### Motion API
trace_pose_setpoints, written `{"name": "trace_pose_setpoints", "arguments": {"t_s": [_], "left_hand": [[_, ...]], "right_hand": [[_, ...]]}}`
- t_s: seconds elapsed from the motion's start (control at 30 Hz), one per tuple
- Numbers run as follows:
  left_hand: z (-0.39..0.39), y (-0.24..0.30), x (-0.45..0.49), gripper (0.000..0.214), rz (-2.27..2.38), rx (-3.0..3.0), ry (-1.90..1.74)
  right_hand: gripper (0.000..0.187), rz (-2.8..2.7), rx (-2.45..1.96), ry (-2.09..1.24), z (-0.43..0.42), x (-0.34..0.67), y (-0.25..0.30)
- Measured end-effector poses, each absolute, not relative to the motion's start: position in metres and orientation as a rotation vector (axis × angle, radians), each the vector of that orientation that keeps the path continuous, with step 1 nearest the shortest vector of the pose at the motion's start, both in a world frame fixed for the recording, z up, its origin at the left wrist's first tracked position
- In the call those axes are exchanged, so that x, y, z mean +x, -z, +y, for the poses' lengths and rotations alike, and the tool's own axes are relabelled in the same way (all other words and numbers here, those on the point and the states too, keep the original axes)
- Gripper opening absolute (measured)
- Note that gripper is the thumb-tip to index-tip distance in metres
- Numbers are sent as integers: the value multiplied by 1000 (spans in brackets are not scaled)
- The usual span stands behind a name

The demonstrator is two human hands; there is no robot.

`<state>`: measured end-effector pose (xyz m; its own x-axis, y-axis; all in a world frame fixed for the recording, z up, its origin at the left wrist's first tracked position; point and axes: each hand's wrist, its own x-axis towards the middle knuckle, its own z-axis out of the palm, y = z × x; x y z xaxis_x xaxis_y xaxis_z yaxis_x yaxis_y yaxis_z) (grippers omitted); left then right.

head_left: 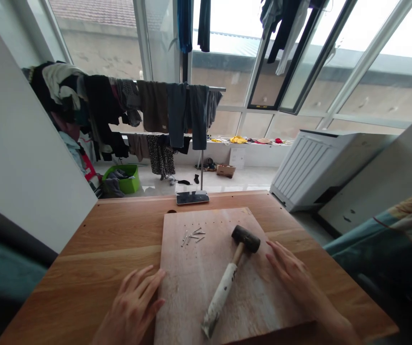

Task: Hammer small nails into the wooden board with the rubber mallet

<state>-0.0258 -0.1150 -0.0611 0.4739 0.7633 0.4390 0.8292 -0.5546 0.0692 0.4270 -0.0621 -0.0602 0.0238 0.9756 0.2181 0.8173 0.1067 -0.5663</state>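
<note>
While nothing is gripped yet, looks like a setting-up step. Left hand (134,306) flat and released, fingers spread, touching the near left edge of the wooden board (191,292) on the bench (112,239). Right hand (292,275) flat and released too, resting on the board's right part, just beside the mallet (233,270). Mallet lying slantwise mid-board, black head toward the far right corner, handle toward the near edge. Nails (192,235) loose near the board's far edge. Next, probably: closing the right hand around the handle, pinching a nail with the left.
</note>
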Motion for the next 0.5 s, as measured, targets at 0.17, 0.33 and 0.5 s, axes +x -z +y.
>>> {"name": "trace_pose_setpoints", "arguments": {"t_s": [0.17, 0.33, 0.5], "left_hand": [[-124, 60, -32, 42, -1443, -2480, 598], [-136, 62, -23, 52, -1380, -2482, 602], [-138, 67, -15, 51, -1391, -2466, 626]], "right_hand": [[54, -1871, -1652, -317, -56, 409, 57], [63, -1727, -1907, -195, -46, 447, 93], [62, -1817, -1905, -355, -52, 449, 106]]}}
